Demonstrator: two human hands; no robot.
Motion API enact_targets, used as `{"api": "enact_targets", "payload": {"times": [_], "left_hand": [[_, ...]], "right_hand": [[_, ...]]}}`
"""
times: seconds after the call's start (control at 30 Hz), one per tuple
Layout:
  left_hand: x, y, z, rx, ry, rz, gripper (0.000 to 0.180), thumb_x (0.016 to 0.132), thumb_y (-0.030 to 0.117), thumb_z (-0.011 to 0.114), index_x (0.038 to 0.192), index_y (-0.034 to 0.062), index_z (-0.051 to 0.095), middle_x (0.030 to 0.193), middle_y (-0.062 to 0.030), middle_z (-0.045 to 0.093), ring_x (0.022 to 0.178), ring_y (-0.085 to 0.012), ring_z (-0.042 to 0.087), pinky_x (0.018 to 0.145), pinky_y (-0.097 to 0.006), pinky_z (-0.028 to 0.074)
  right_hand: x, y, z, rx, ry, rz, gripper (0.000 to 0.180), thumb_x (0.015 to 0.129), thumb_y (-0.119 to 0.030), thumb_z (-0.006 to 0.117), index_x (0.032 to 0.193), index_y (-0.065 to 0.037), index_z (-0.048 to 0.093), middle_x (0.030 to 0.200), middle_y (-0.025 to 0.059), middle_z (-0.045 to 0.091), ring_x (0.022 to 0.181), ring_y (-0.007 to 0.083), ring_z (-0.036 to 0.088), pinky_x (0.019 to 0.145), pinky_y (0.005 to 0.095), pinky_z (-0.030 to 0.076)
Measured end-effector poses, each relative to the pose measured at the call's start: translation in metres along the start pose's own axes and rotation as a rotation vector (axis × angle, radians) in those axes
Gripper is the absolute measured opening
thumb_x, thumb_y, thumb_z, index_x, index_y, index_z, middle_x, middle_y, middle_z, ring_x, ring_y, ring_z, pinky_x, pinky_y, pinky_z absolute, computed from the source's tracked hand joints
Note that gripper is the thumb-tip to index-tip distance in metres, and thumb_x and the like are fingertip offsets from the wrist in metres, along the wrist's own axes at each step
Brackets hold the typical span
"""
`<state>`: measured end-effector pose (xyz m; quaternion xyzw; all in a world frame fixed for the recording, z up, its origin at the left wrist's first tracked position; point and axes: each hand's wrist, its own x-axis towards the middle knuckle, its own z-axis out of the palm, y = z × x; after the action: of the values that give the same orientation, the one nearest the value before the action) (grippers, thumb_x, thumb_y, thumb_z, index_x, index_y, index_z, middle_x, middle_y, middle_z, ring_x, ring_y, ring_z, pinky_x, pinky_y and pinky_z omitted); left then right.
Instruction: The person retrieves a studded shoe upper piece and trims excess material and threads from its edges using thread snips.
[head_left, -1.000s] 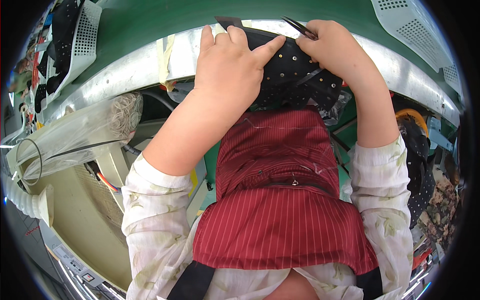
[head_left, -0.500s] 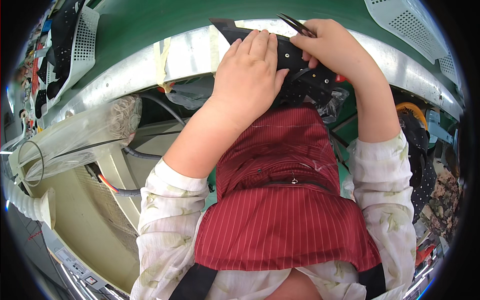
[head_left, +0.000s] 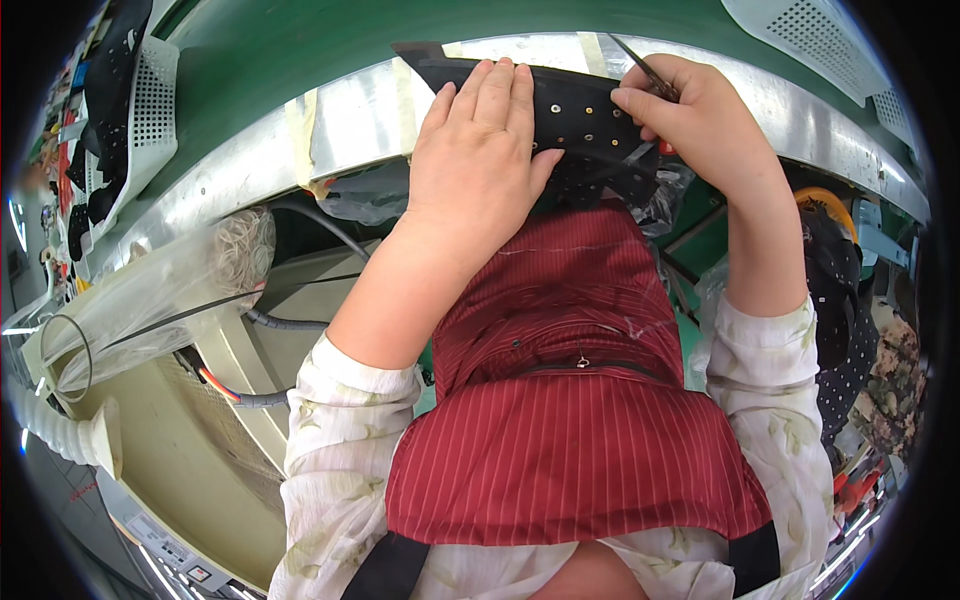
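Green worktop (head_left: 300,50), curved silver metal front edge (head_left: 360,105). Left hand (head_left: 470,160): flat, thumb apart, on black fabric piece (head_left: 574,97) with round metallic studs, across that edge. Right hand (head_left: 705,115): clamped on dark pointed metal tool (head_left: 642,67), at piece's right end. Worktop extends between 2 white perforated baskets (head_left: 154,115).

light: bright | glare: metal edging (head_left: 355,120) | shadow: beneath edging | fisheye: bowed lines, black corners

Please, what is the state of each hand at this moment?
Left hand: open, laid flat on the black studded material.
Right hand: closed, holding a dark pointed tool.
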<state>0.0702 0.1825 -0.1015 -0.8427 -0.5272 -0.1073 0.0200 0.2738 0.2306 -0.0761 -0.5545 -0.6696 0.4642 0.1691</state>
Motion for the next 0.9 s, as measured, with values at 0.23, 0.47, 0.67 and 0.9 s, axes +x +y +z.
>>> {"api": "enact_targets", "payload": {"times": [0.23, 0.47, 0.67, 0.9], "left_hand": [[-0.001, 0.004, 0.001, -0.014, -0.010, -0.023, 0.069, 0.075, 0.036, 0.068, 0.128, -0.0019, 0.044, 0.128, -0.0175, 0.046, 0.122, -0.0289, 0.042, 0.100, -0.043, 0.035], [0.003, 0.014, 0.005, 0.018, 0.011, -0.031, 0.070, 0.068, 0.029, 0.074, 0.131, 0.0226, 0.046, 0.122, -0.0220, 0.046, 0.115, -0.0381, 0.046, 0.098, -0.046, 0.036], [0.006, 0.019, 0.013, 0.119, 0.020, -0.038, 0.075, 0.068, 0.024, 0.075, 0.135, 0.0301, 0.041, 0.122, -0.0247, 0.045, 0.112, -0.0397, 0.048, 0.095, -0.046, 0.039], [0.010, 0.025, 0.016, 0.220, 0.004, -0.050, 0.079, 0.067, 0.021, 0.075, 0.136, 0.0330, 0.039, 0.119, -0.0251, 0.047, 0.110, -0.0401, 0.050, 0.088, -0.046, 0.044]], "right_hand": [[0.003, 0.010, 0.009, -0.037, 0.191, 0.002, 0.022, 0.085, -0.024, 0.060, 0.088, -0.002, 0.062, 0.067, 0.0008, 0.057, 0.058, 0.0062, 0.053, 0.049, 0.0205, 0.042], [0.011, 0.008, 0.011, -0.209, 0.229, 0.011, 0.027, 0.080, -0.022, 0.054, 0.086, 0.003, 0.063, 0.070, 0.0192, 0.061, 0.066, 0.0310, 0.062, 0.065, 0.0364, 0.048], [0.014, 0.009, 0.010, -0.272, 0.229, -0.041, 0.027, 0.079, -0.021, 0.054, 0.086, 0.003, 0.063, 0.072, 0.0215, 0.061, 0.069, 0.0349, 0.061, 0.067, 0.0385, 0.049], [0.005, 0.007, 0.006, -0.211, 0.147, -0.018, 0.025, 0.082, -0.019, 0.058, 0.094, 0.004, 0.057, 0.071, 0.0056, 0.059, 0.059, 0.0109, 0.054, 0.056, 0.0252, 0.044]]}}
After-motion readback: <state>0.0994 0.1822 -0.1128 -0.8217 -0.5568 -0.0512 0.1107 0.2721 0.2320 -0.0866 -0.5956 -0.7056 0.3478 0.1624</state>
